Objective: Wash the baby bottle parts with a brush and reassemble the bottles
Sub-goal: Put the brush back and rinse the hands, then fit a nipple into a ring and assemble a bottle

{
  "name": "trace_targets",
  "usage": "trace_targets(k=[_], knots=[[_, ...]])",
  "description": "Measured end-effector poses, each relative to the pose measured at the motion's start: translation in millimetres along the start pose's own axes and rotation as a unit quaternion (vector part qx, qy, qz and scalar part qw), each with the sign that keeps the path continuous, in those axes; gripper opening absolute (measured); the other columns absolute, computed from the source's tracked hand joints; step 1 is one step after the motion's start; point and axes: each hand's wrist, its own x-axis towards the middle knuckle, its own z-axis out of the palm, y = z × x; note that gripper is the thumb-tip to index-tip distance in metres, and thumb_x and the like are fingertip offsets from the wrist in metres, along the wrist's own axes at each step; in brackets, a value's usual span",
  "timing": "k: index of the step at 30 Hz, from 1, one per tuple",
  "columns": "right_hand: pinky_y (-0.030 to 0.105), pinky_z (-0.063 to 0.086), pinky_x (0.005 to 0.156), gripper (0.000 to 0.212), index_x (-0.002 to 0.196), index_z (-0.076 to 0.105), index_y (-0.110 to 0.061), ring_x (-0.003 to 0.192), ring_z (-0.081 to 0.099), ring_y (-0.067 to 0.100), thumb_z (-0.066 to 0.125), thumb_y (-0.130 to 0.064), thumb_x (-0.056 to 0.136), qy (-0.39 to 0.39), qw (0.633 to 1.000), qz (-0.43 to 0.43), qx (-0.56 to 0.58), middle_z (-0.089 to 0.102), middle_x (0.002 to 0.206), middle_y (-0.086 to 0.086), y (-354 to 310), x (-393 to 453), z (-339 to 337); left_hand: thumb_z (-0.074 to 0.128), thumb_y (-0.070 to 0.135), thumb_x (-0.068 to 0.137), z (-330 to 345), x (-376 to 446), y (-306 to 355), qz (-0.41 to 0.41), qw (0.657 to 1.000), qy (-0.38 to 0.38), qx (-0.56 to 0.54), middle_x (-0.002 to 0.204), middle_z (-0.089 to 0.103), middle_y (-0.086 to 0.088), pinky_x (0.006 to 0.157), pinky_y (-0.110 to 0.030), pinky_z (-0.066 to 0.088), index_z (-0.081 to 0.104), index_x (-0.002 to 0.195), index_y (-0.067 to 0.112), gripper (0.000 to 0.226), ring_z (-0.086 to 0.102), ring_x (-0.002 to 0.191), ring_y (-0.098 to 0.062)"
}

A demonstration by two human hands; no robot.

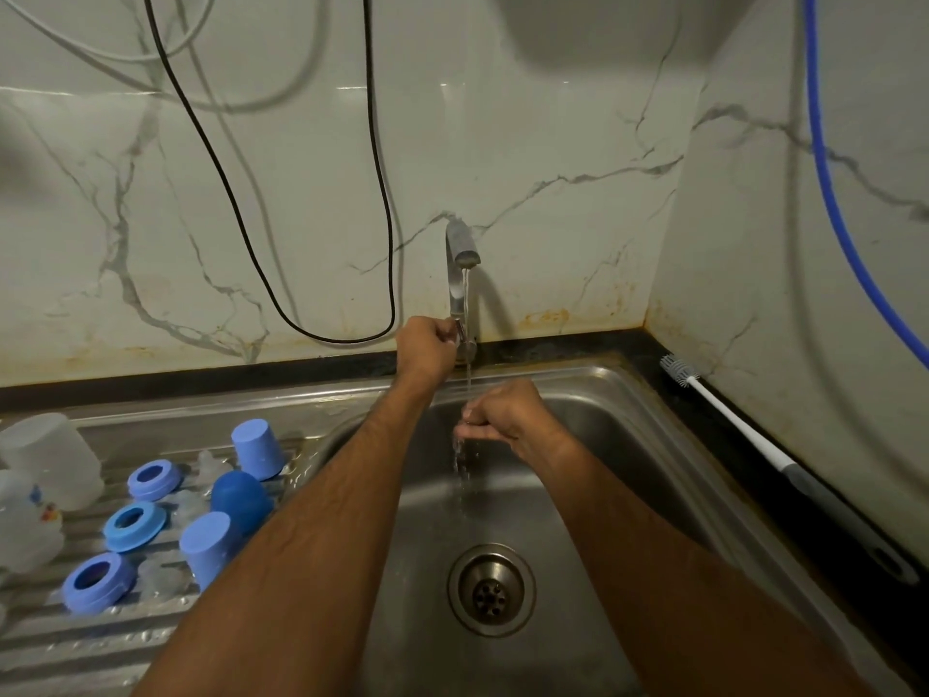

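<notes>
Nearest me, on the drainboard (151,641) to the left, stand the blue caps (257,449) and collar rings (134,526). My right hand (495,412), fingers curled and empty, rinses under the stream; my left hand (427,344) grips the tap lever (458,330). Farther right, nearer my right hand, the bottle brush (784,460) lies along the counter edge, bristles away from me.

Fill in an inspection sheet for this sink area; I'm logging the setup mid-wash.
Surface: steel sink, tap running; ribbed drainboard wet.
Job's things: blue rings, caps, clear bottles on drainboard; brush on counter, right.
Clutter: nothing seen.
Hands: left hand grips tap handle; right hand curled under the stream, contents unclear.
Cables: black cable, white cables, blue hose on wall.
Surroundings: marble-look wall, rust stains.
</notes>
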Motion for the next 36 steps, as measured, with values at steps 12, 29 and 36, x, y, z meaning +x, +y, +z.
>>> trace_targets(k=[12, 29, 36], knots=[[0.039, 0.065, 0.072, 0.006, 0.094, 0.071, 0.004, 0.074, 0.075, 0.025, 0.068, 0.004, 0.089, 0.048, 0.986, -0.023, -0.156, 0.073, 0.083, 0.014, 3, 0, 2, 0.07, 0.006, 0.09, -11, -22, -4, 0.071, 0.996, 0.007, 0.057, 0.1, 0.075, -0.007, 0.081, -0.02, 0.05, 0.075, 0.1, 0.006, 0.012, 0.064, 0.088, -0.006], [0.03, 0.056, 0.076, 0.004, 0.085, 0.079, -0.019, 0.081, 0.069, 0.018, 0.075, -0.02, 0.087, 0.084, 0.819, -0.229, -0.519, 0.074, 0.085, 0.002, 2, -69, 61, 0.072, 0.015, 0.083, -151, -100, -43, 0.057, 0.97, 0.052, 0.229, 0.092, 0.074, -0.001, 0.085, -0.036, 0.059, 0.077, 0.092, 0.02, 0.011, 0.07, 0.087, -0.017], [0.02, 0.051, 0.082, 0.013, 0.093, 0.082, -0.016, 0.081, 0.068, 0.009, 0.075, -0.009, 0.085, 0.009, 0.819, -0.377, -0.432, 0.077, 0.089, -0.001, -41, -101, 139, 0.069, 0.005, 0.077, -237, -93, -78, 0.0, 0.961, 0.113, 0.251, 0.094, 0.074, -0.007, 0.081, -0.035, 0.059, 0.078, 0.092, 0.017, 0.021, 0.071, 0.089, -0.025]])
